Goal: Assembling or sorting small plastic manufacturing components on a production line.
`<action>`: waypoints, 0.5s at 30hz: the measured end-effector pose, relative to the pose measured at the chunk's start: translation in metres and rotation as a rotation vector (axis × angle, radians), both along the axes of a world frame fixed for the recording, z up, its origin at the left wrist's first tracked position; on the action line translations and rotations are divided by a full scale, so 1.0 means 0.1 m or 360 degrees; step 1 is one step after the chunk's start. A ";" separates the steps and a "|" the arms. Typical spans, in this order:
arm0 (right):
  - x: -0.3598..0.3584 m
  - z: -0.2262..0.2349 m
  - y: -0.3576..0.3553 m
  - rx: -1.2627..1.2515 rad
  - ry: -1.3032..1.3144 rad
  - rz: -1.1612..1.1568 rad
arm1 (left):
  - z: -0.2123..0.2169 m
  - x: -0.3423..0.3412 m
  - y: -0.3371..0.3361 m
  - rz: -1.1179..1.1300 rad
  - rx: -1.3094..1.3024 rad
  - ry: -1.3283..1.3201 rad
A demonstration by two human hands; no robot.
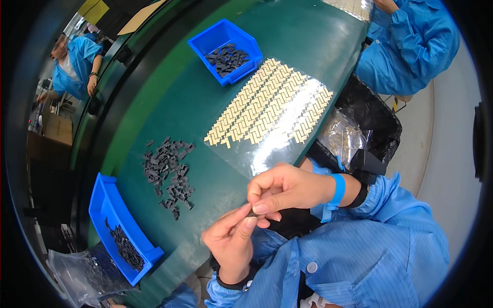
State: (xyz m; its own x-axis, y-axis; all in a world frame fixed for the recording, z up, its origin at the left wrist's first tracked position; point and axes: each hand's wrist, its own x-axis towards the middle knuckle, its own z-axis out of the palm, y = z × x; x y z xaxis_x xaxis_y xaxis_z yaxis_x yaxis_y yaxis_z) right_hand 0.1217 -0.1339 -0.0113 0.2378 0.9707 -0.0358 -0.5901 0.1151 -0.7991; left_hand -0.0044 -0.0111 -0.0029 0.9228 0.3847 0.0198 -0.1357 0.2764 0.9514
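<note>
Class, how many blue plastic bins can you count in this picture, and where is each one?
2. One blue bin is at the top, beside the sheet of pale pieces; the other bin is lower left, beside the clear bag. Others could be hidden.

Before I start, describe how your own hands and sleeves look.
The left hand and right hand are gloveless. Each blue sleeve ends in a black cuff; the right side also has a bright blue wristband.
</note>
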 end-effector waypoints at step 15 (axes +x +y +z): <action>0.19 -0.16 0.00 0.0584 -0.2110 -0.0879 | 0.06 -0.36 0.40 0.0349 -0.0164 -0.0022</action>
State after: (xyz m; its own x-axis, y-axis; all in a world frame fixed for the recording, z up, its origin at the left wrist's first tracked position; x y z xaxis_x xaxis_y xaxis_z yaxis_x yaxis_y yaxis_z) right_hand 0.1410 -0.1342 -0.0277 0.2335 0.6555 0.7182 0.7134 0.3864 -0.5846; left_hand -0.0400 0.0289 0.0030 0.8168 0.5767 -0.0183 -0.2158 0.3347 0.9173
